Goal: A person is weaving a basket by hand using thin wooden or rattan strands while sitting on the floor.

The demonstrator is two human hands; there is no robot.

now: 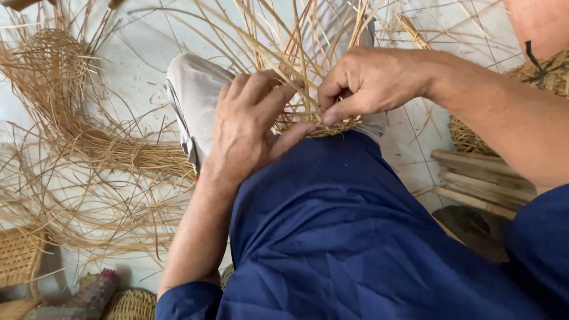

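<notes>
on the lap, against the blue shirt front, sits a partly woven basket (332, 125) — only its low rim shows, with long pale upright strands (278, 41) fanning up and out from it.

left hand (252, 127): fingers curled over the near rim, thumb stretched across toward the other hand. it seems to brace the work and pin strands against the rim; whether a single strand is nipped under the fingers i cannot tell.

right hand (370, 80): closed in a pinch, thumb and forefinger tip pressed together right at the rim, apparently on one thin strand at the weave line. the strand itself is too fine to pick out among the rest.

judgement: the step in hand looks like weaving a row round the rim — a weaver being tucked between the uprights. the next move would call for a steady hold from the left hand and a clean pass behind the neighbouring upright without kinking the strand.

surroundings: a big loose bundle of raw strands (71, 118) on the tiled floor (136, 53) to the left, a stack of wooden slats (480, 181) at right, a small finished woven piece (18, 255) bottom left.
</notes>
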